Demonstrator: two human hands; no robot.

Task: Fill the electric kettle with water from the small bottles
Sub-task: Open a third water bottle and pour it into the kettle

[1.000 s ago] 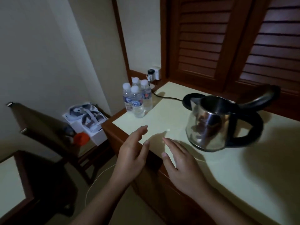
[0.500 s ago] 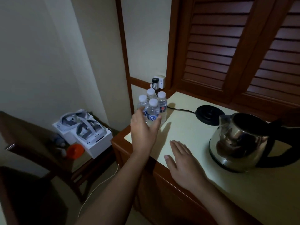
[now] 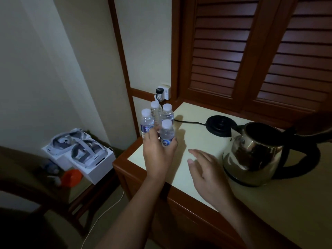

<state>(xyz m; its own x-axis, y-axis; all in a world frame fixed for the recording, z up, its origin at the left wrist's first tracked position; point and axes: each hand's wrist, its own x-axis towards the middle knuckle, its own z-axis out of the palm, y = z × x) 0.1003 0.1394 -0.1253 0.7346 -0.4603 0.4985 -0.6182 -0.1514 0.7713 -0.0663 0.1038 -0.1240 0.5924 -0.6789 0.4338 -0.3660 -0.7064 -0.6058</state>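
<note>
Head view: left hand [image 3: 158, 151] around clear ribbed plastic bottle [image 3: 166, 133], right hand [image 3: 206, 169] spread flat.

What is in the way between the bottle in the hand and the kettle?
Nothing visible. The left hand grips the front water bottle. Between it and the open electric kettle lies bare countertop; the right hand hovers nearer the person, off that path.

Single head cam, wide-angle, looks forward and down from above the counter [image 3: 206, 141] corner, close over both hands, wall and shutters [image 3: 251, 51] behind.
</note>
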